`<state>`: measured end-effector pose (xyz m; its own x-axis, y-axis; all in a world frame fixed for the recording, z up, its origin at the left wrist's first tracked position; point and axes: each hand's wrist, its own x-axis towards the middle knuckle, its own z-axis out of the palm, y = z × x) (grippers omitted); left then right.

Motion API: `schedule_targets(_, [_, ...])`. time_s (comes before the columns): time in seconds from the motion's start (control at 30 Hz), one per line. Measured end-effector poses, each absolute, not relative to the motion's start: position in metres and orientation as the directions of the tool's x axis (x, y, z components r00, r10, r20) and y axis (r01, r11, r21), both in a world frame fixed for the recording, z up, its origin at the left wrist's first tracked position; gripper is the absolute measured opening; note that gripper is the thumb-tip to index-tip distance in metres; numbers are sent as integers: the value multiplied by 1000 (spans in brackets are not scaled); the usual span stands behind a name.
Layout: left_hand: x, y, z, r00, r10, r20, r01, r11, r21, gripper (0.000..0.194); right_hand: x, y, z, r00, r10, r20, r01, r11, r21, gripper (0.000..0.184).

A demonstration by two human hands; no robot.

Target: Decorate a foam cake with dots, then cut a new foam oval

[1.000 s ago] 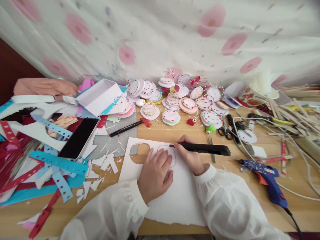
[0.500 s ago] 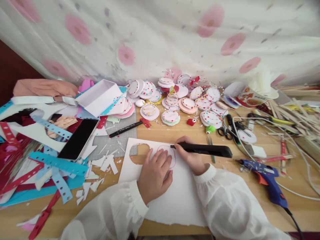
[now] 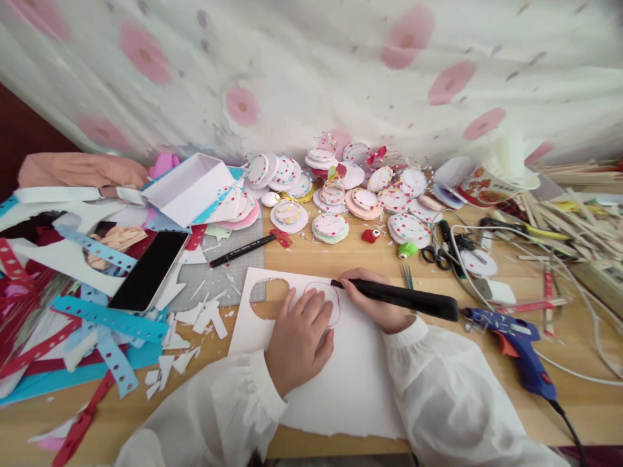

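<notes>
A white sheet of board [image 3: 348, 395] lies on the table in front of me, with a round hole cut through its upper left part. Beside the hole a red circle [image 3: 337, 310] is drawn, partly hidden by my fingers. My left hand [image 3: 302, 340] rests flat on the sheet, fingers stretched out between the hole and the drawn circle. Closed around a black utility knife [image 3: 409, 298], my right hand [image 3: 372, 305] is at the sheet's upper right edge. The knife's narrow tip meets the top of the red line, and its handle points right.
Decorated paper discs [image 3: 331, 227] stand in stacks at the back. Paper strips [image 3: 109, 318], scraps and a phone [image 3: 148, 271] crowd the left. A black marker [image 3: 242, 251] lies behind the sheet. On the right are a blue glue gun [image 3: 516, 344], scissors [image 3: 437, 257] and a white cable [image 3: 588, 318].
The knife's handle end has swung slightly down and towards me, while its tip stays near the top of the circle. My left hand keeps its place on the sheet. The view has shifted slightly.
</notes>
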<state>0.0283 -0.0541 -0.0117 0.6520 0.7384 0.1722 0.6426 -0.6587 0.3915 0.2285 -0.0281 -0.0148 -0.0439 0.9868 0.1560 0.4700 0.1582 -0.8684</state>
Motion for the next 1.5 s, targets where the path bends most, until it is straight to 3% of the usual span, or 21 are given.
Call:
schedule_targets(0.87, [28, -54, -10, 650, 741, 171, 642, -655, 399, 37, 234, -26, -19, -152, 970, 192, 454, 241, -858, 12])
schedule_targets(1.5, [29, -55, -10, 650, 747, 137, 648, -639, 414, 45, 231, -26, -15, -168, 972, 167, 538, 232, -810, 14])
